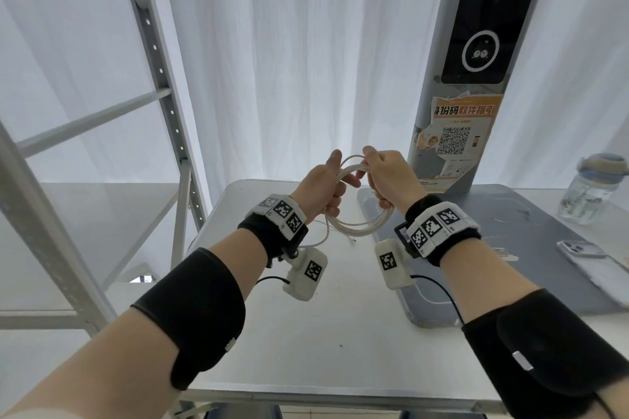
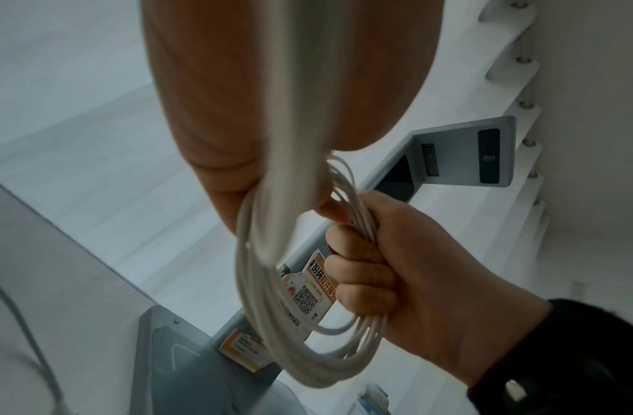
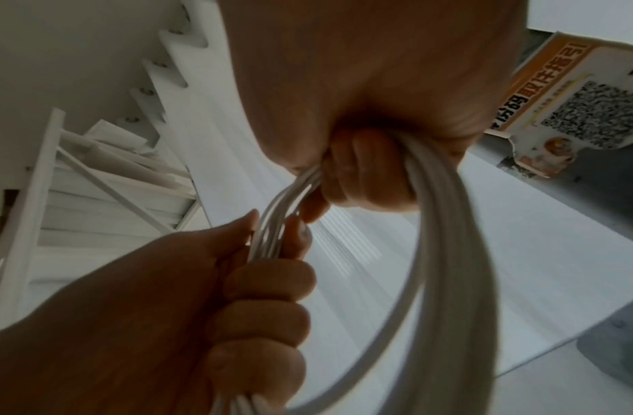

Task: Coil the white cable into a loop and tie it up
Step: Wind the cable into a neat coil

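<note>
Gripping: we see our left hand curled round the left side of the white cable, four fingers wrapped over the bundled strands and the thumb up along them.
Right hand: our right hand is clamped in a fist on the coil's top right, just beside the left hand, knuckles nearly touching it.
Cable place: the coil is held in the air above the tabletop, between the two hands, its lower arc sagging below them toward the tabletop.
Loose tail: one thin end trails from under the left hand down to the tabletop; we judge this is the length left for tying.
Deciding relation: the coil's ring stands roughly upright between the hands, and the tail lies nearer the left hand, so we judge the right hand should hold the bundle while the left takes the tail round it.
Material: thin, smooth, round white cord, several turns lying loosely side by side, springy enough to splay if the grip eases.
Beyond the hands: past the coil a grey pillar with an orange poster; right of it a water bottle and a phone.
</note>
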`<state>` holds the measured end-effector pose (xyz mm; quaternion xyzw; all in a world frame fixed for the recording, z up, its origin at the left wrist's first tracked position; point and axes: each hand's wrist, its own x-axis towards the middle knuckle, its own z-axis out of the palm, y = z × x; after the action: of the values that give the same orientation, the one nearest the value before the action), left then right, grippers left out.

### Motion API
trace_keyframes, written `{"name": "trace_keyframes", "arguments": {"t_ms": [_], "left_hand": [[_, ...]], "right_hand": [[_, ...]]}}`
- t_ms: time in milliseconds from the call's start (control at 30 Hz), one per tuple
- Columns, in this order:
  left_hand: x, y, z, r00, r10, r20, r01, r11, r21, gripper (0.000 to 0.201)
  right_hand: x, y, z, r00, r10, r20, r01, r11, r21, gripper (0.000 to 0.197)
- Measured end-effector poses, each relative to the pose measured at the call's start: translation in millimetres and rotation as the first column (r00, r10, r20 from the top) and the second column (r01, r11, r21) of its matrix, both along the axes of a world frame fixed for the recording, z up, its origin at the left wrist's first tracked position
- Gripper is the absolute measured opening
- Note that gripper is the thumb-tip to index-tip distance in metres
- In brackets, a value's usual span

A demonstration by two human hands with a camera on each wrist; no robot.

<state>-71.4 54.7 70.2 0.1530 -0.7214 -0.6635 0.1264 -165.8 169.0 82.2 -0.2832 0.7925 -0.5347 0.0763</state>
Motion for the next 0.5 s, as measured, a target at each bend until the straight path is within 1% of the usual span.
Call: {"name": "trace_keyframes", "arguments": {"t_ms": [67,167,233,267,300,367,433,500], "left_hand": [[0,0,-2,1.0,-0.004,0.01,0.004,1.0,0.024,0.076],[1,0,-1,0.998,-0.046,0.036,0.045,0.998,0.046,0.093],[2,-1,-1,0.997,-0.069,0.042,0.067,0.996,0.06,0.1],[2,-2,-2,0.997,-0.068,0.035,0.065,0.995,0.074,0.099],[1,-3,-2,0.998,-0.058,0.025,0.056,0.994,0.094,0.096],[0,-3,-2,1.0,-0.02,0.013,0.019,0.993,0.117,0.081],[-1,-1,-2,1.0,0.009,0.012,-0.01,0.997,0.074,0.065],[-1,1,-1,1.0,0.012,0.011,-0.013,0.999,0.029,0.056]], "right_hand": [[3,-2,3,0.999,0.005,-0.037,-0.004,0.999,0.037,0.057],[7,-4,8,0.995,0.004,-0.095,0.006,0.994,0.105,0.058],[7,-4,11,0.99,-0.001,-0.139,0.02,0.991,0.13,0.051],[6,-4,12,0.989,0.004,-0.146,0.015,0.992,0.124,0.044],[6,-3,13,0.99,0.012,-0.142,0.003,0.994,0.108,0.039],[5,-3,14,0.989,0.035,-0.143,-0.021,0.995,0.1,0.032],[6,-3,14,0.983,0.059,-0.176,-0.039,0.992,0.116,0.026],[8,-3,15,0.975,0.071,-0.212,-0.045,0.991,0.122,0.022]]}}
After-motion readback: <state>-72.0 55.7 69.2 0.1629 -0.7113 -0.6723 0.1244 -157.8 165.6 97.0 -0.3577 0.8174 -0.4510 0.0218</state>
